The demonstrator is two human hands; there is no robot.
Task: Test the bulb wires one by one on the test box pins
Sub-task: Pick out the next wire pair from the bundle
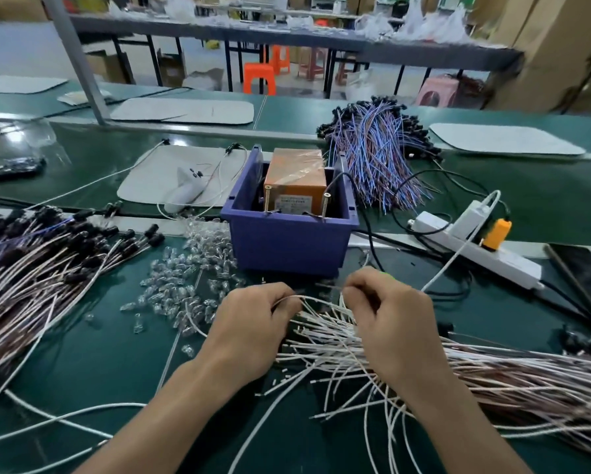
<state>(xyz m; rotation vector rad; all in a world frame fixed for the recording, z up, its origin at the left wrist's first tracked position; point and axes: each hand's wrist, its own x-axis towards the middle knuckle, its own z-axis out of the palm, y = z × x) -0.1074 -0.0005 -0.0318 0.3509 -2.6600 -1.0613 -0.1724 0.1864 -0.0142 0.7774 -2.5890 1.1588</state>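
An orange test box [295, 176] sits inside a blue plastic bin [289, 239], with two brass screw pins [267, 198] standing up at its front edge. Below the bin, my left hand [249, 331] and my right hand [395, 323] rest on a heap of white bulb wires [324, 340]. Each hand pinches thin white wire ends between its fingertips. The two hands are a short gap apart. Both stay below the pins and do not touch them.
Loose clear bulbs [181, 278] lie left of the bin. A wire bundle with black sockets [41, 265] fills the left side, and purple wires [379, 155] lie behind the bin. To the right lie a white power strip [472, 248] with an orange plug and a black phone [584, 271].
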